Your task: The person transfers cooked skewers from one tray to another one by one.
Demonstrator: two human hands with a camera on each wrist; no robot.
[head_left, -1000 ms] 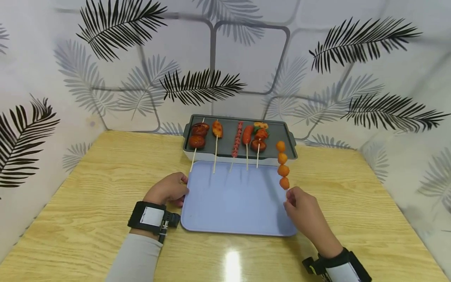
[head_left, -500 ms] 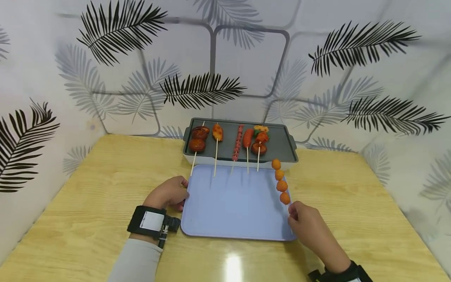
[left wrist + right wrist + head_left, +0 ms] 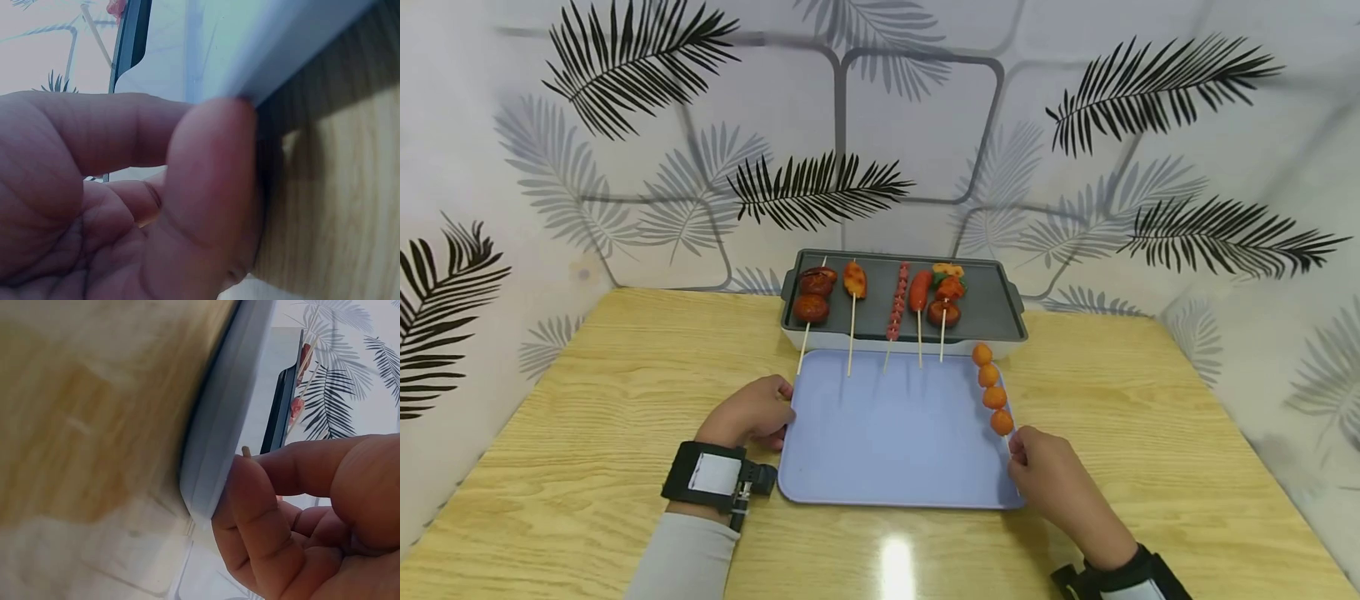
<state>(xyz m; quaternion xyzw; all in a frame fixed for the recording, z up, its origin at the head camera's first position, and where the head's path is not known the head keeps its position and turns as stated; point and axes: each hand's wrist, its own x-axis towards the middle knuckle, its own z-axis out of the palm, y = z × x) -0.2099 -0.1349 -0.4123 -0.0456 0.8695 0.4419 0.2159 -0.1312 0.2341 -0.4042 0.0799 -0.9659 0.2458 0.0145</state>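
A pale blue tray (image 3: 895,433) lies on the wooden table. At its left rim my left hand (image 3: 748,414) holds the edge; the thumb (image 3: 209,181) and index finger touch the rim in the left wrist view. By the right rim, my right hand (image 3: 1052,471) pinches the stick of a skewer of orange balls (image 3: 994,397). The skewer slants along the tray's right side; whether it touches the tray I cannot tell. In the right wrist view the stick's end (image 3: 245,451) pokes out between thumb and index finger.
Behind the tray stands a dark grill pan (image 3: 988,292) with a white base. On it lie several skewers, among them a sausage (image 3: 919,290) and a row of thin pink slices (image 3: 898,302); their sticks reach over the tray's far edge. A leaf-patterned backdrop (image 3: 917,150) rises behind.
My right hand has come down and nearer with the orange-ball skewer, which dropped from beside the pan to the tray's right side. The left hand keeps its place at the rim.
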